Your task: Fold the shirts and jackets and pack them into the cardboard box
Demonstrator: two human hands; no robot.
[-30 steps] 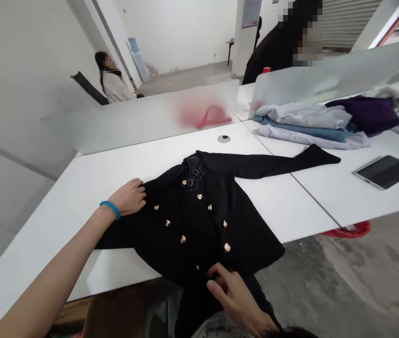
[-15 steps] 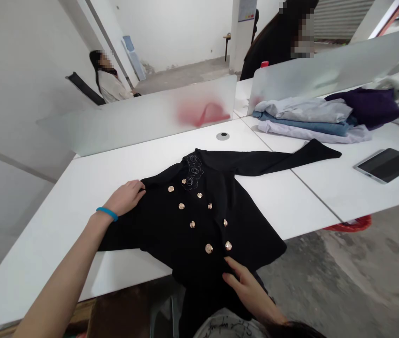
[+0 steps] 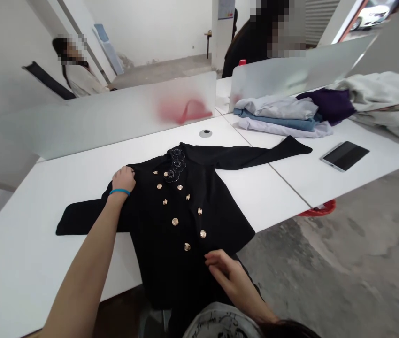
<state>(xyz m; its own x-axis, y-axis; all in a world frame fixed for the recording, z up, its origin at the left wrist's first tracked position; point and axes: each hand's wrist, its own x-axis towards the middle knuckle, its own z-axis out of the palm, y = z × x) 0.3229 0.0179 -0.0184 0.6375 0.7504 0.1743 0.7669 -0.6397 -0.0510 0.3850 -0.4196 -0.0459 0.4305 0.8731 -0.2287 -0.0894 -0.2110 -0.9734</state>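
The soft black jacket [image 3: 160, 267] with round gold buttons [image 3: 175, 221] lies flat on the white counter [image 3: 266, 197]; the open left hand [image 3: 124, 180] rests on it; the open right hand [image 3: 226, 272] touches its bottom edge; one sleeve [image 3: 80, 218] now sticks out past the left arm.

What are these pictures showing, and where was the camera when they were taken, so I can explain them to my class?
All these pictures come from one camera worn on a person's head, looking forward and down at their two bare hands. On the white table lies a black jacket, spread flat, with gold buttons. The left hand, wearing a blue wristband, rests on its shoulder. The right hand touches its lower edge. Neither hand clearly grips it. Further along the table lie folded clothes and a tablet.
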